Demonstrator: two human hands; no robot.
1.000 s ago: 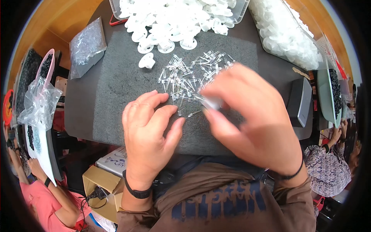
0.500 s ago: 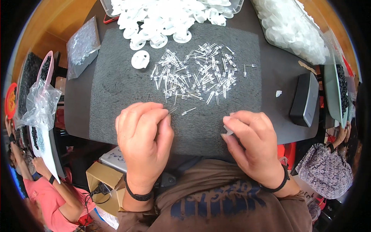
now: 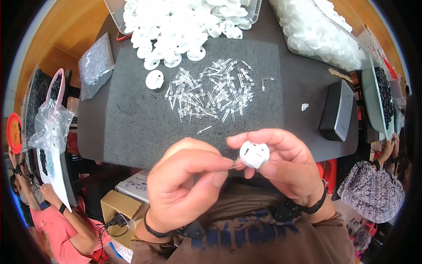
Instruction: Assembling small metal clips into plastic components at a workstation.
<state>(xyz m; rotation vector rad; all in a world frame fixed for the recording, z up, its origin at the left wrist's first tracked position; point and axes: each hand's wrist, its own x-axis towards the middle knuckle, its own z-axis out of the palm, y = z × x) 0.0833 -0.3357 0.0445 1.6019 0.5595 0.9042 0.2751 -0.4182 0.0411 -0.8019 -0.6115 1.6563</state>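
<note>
In the fingers of my right hand (image 3: 292,165) is a small round white plastic cap (image 3: 256,155), its slotted face turned up. My left hand (image 3: 187,178) pinches the thin wire leads of a clear LED (image 3: 236,164) close beside the cap. Whether the LED touches the cap, I cannot tell. One loose LED (image 3: 204,130) lies on the dark grey mat (image 3: 132,123) just beyond my left hand. Farther out is a spread of clear LEDs (image 3: 211,90). A single white cap (image 3: 154,79) rests left of them.
Many white caps (image 3: 167,26) spill from a clear bin at the far edge. A bag of translucent white pieces (image 3: 316,35) lies far right, with a black box (image 3: 337,111) nearer. A plastic bag (image 3: 95,66) sits at left. Another person in pink (image 3: 66,224) works at lower left.
My left hand has moved right with the LED, and my right hand has come left and turned, showing the white cap's face. The two hands now meet in front of me.
</note>
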